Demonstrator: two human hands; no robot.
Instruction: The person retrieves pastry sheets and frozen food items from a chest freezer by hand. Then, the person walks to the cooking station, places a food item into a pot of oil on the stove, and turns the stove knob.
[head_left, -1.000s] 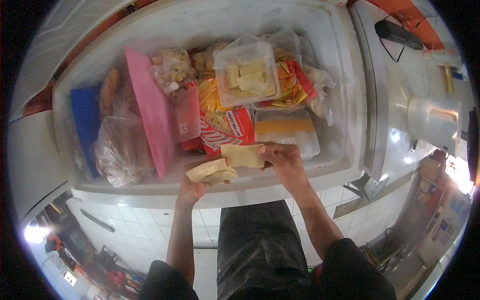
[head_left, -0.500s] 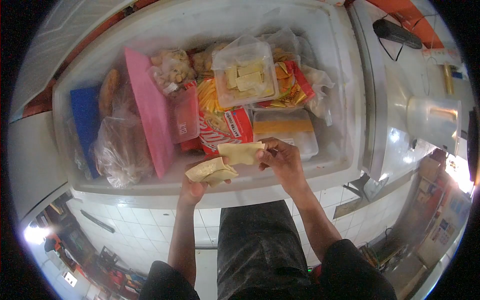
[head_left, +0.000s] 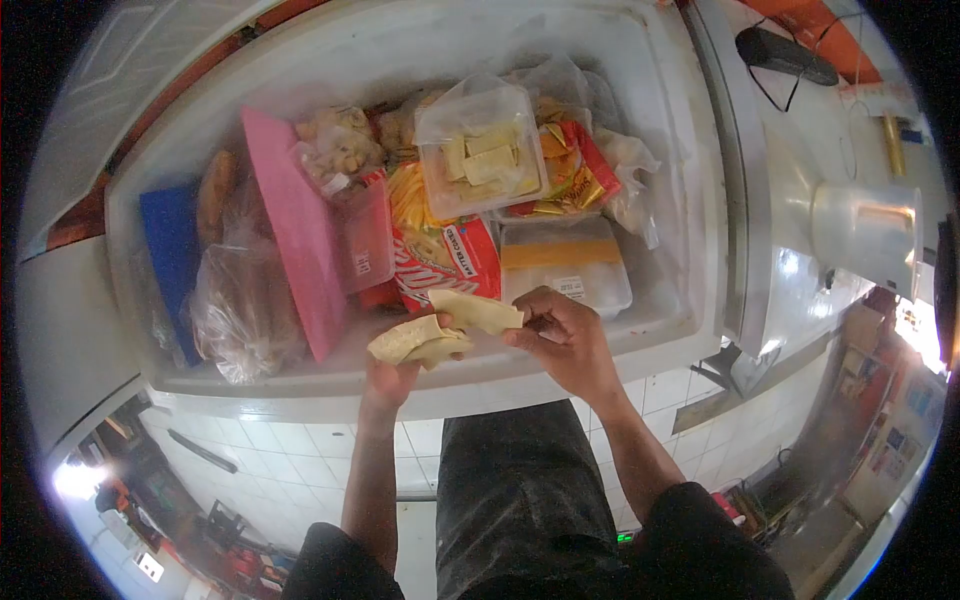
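Over the front edge of an opened chest freezer, my left hand [head_left: 392, 378] is closed on several pale yellow folded pastry pieces [head_left: 410, 340]. My right hand [head_left: 565, 340] pinches the right end of another flat pastry piece [head_left: 475, 312] between thumb and fingers. That piece's left end meets the pieces in my left hand, whose fingers are mostly hidden beneath them. Beyond my hands, a clear plastic tub [head_left: 480, 205] holds similar pale pieces. Just behind my right hand is a lidded container [head_left: 570, 285] with an orange-brown band.
The chest freezer [head_left: 680, 330] also holds a red fries bag [head_left: 465, 255], a pink panel [head_left: 285, 230], a blue panel [head_left: 168, 260], a clear bag [head_left: 240, 310] and several other bags. To the right, a translucent container [head_left: 865, 240] stands on a steel surface.
The pastry piece in my right hand has tilted, its right end now lower, and my right hand has turned with it. My left hand keeps its pieces. The view has shifted slightly.
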